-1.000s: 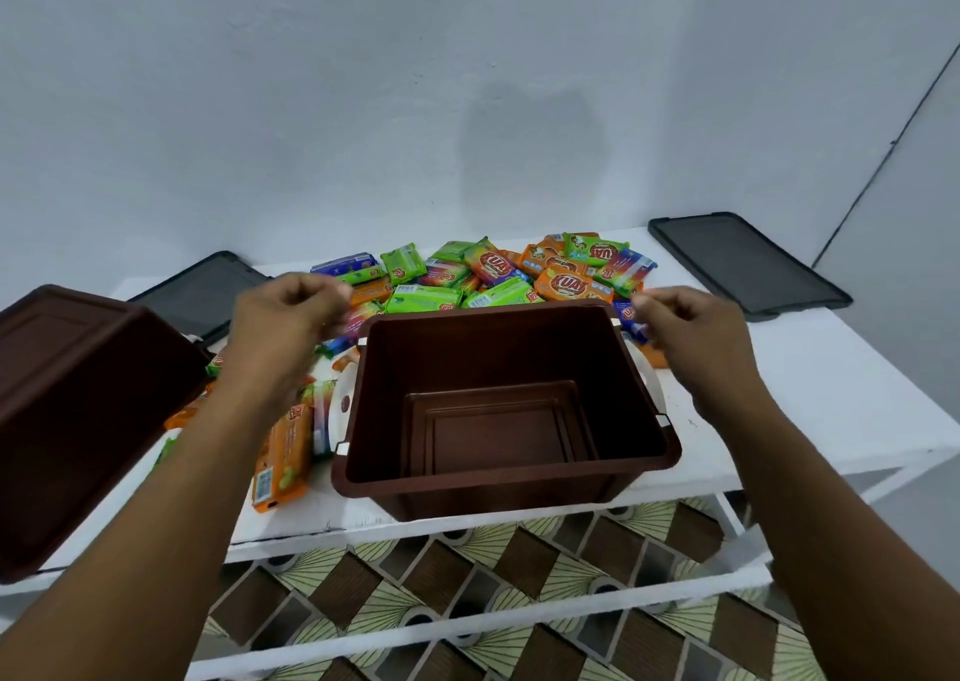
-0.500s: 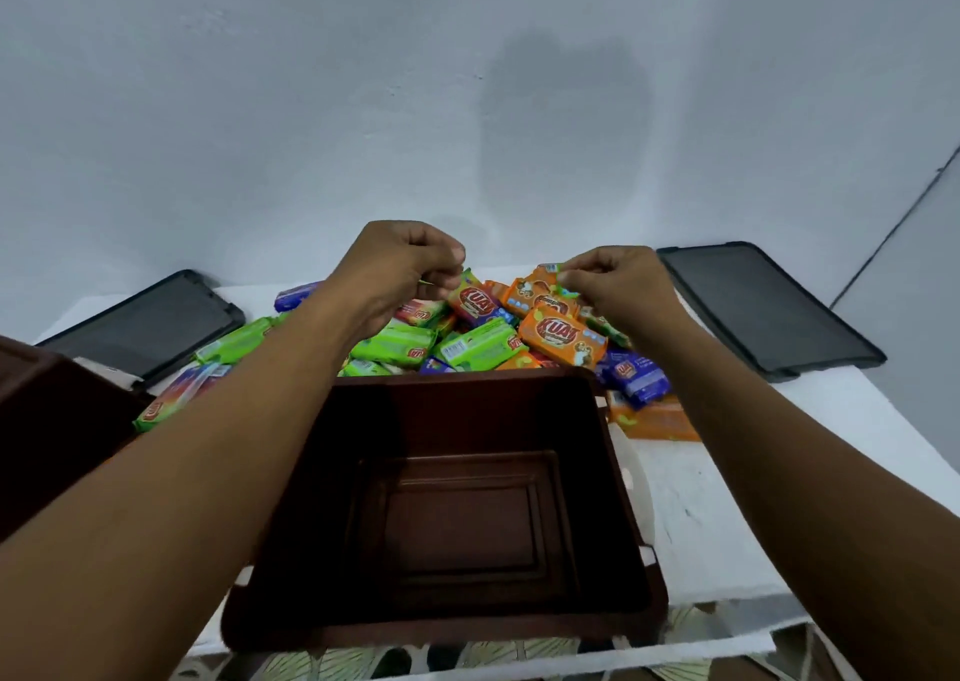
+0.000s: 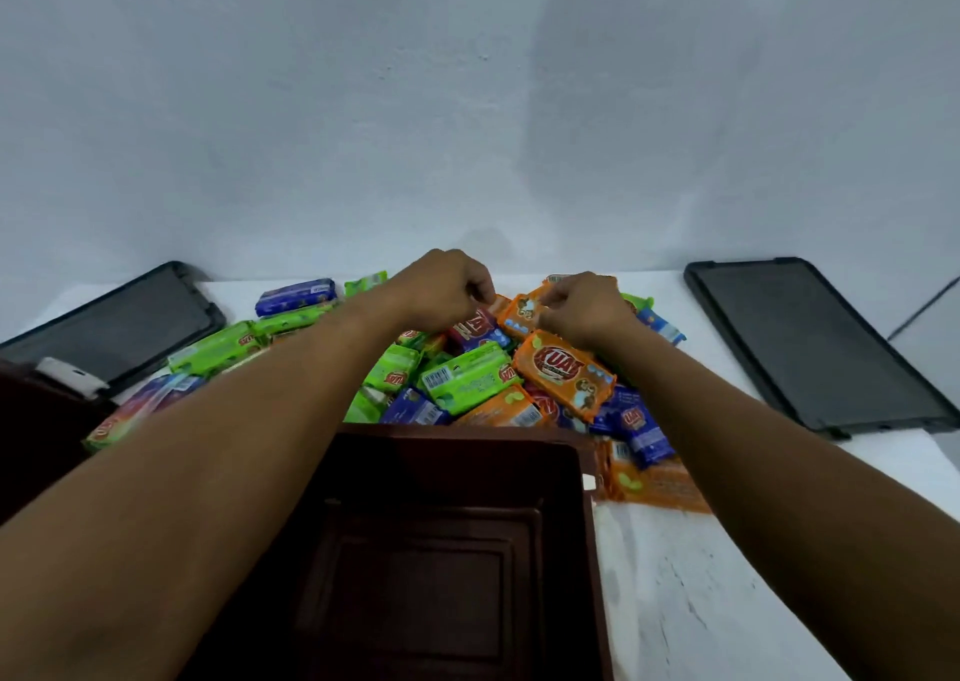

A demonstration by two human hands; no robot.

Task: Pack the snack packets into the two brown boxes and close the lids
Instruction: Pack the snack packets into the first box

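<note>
A heap of snack packets (image 3: 470, 379) in green, orange, blue and red wrappers lies on the white table behind an open brown box (image 3: 587, 472), whose inside is bare. Both my arms reach over the box to the top of the heap. My right hand (image 3: 584, 308) pinches the edge of an orange packet (image 3: 522, 312). My left hand (image 3: 441, 285) has its fingers curled down beside that packet, above a red one (image 3: 475, 331); whether it grips anything is hidden. A second brown box (image 3: 26, 420) shows at the left edge.
Two dark flat lids lie on the table, one at the back left (image 3: 119, 319) and one at the right (image 3: 810, 347). A white latch (image 3: 67, 374) sits on the left box. A pale wall stands right behind the table (image 3: 701, 602).
The view has moved closer and lower over the box. Both hands have reached further into the heap, and my right hand has closed on the orange packet.
</note>
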